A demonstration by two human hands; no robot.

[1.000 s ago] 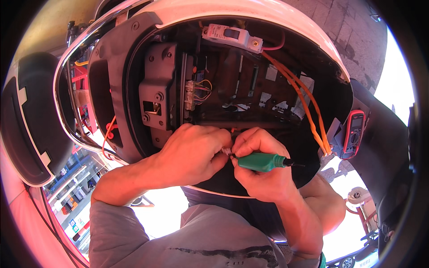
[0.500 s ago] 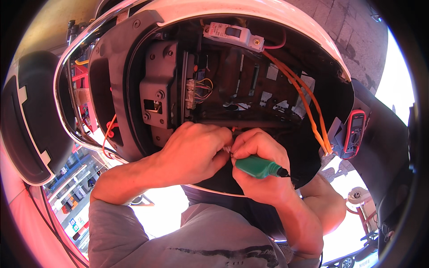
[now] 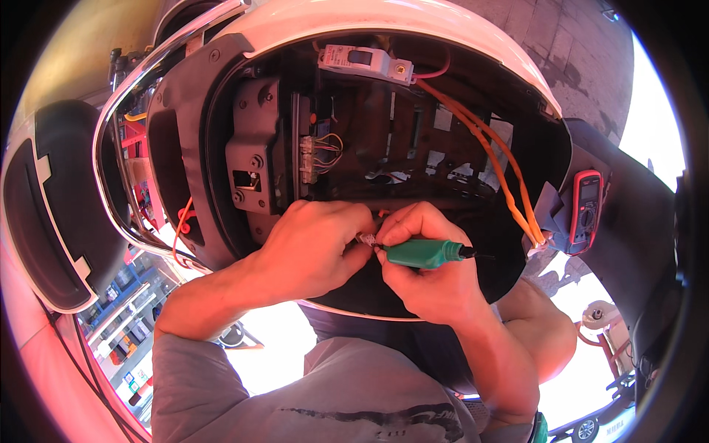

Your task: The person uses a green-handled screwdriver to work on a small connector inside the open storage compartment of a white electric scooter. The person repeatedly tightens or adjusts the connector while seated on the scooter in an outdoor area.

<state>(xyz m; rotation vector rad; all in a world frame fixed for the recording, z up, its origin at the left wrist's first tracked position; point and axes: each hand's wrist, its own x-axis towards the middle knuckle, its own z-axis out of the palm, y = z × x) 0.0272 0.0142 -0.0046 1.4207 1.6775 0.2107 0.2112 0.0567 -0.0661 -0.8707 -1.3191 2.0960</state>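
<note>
Near the front edge of a scooter's open body compartment [image 3: 502,258], my two hands meet fingertip to fingertip. A small whitish connector-like piece [image 3: 367,238] is pinched in my left hand [image 3: 314,240]; the fingers partly cover it. My right hand [image 3: 439,288] is closed around a green tool [image 3: 421,253], a flat handle with a black rear end and what looks like a thin black lead. Its dark front end lies close to the whitish piece; whether they touch is hard to tell. Beyond my left hand, a white connector block [image 3: 309,159] carries several thin wires.
A white circuit breaker [image 3: 365,63] lies along the far rim, with thick orange cables [image 3: 509,159] running to the right. A red multimeter [image 3: 587,210] rests at the right. To the left are a metal latch bracket [image 3: 255,148] and a black padded seat [image 3: 77,199].
The green tool has tilted closer to level, its black rear end rising. The whitish piece shows more between my fingers. The whole view has shifted slightly.
</note>
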